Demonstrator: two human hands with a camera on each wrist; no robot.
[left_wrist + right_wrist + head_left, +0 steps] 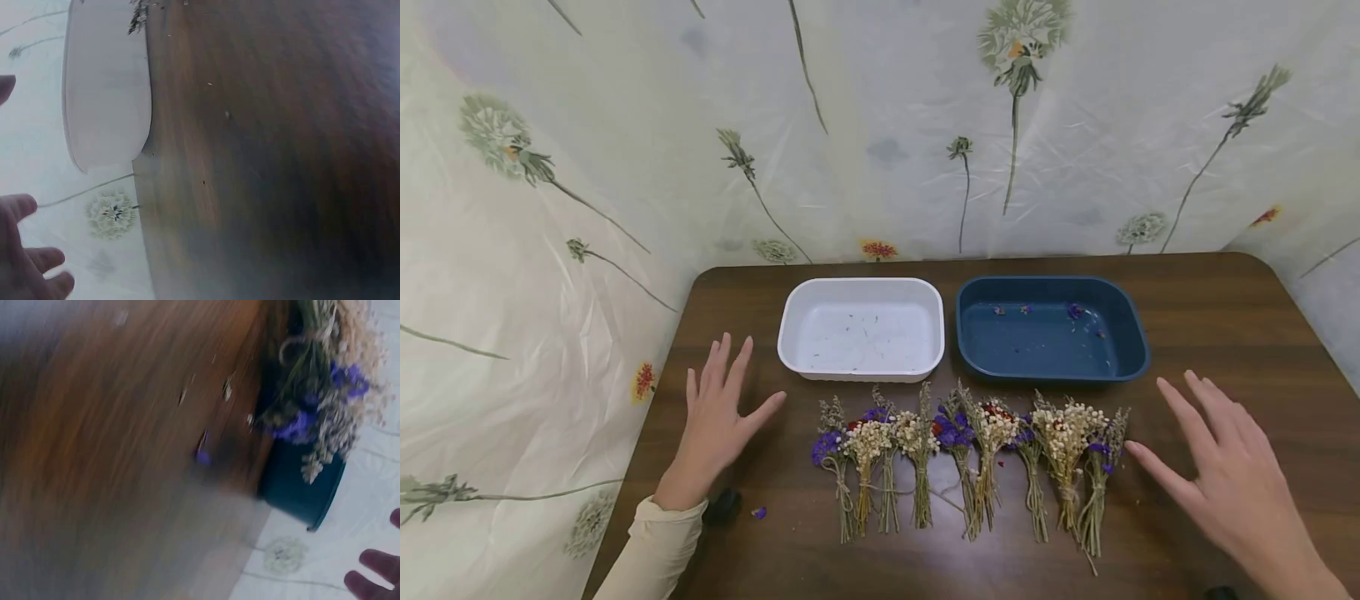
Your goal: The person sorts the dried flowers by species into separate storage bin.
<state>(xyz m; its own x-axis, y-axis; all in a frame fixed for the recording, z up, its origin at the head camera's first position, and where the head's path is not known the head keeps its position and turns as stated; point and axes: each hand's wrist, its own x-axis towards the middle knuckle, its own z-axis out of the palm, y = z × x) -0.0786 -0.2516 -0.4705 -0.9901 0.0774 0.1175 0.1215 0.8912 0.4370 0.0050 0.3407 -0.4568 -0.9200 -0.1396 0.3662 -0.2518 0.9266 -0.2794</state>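
Observation:
Several small tied bundles of dried flowers (921, 437), white, purple and red, lie side by side in a row on the brown table. My left hand (718, 425) is spread with straight fingers to the left of the row, holding nothing. To the right, my right hand (1225, 467) is spread too, its thumb close to the rightmost bundle (1097, 475); whether it touches I cannot tell. In the right wrist view a purple and white bundle (350, 381) shows near the fingers (375, 565). Some left fingers (44, 257) show at the left wrist view's edge.
Behind the row stand a white basin (861, 371) with green bits inside and a dark blue basin (1052, 371) with a few purple petals. A loose purple flower (759, 512) lies near the left wrist. A flower-patterned sheet (880, 167) hangs along the table's back edge.

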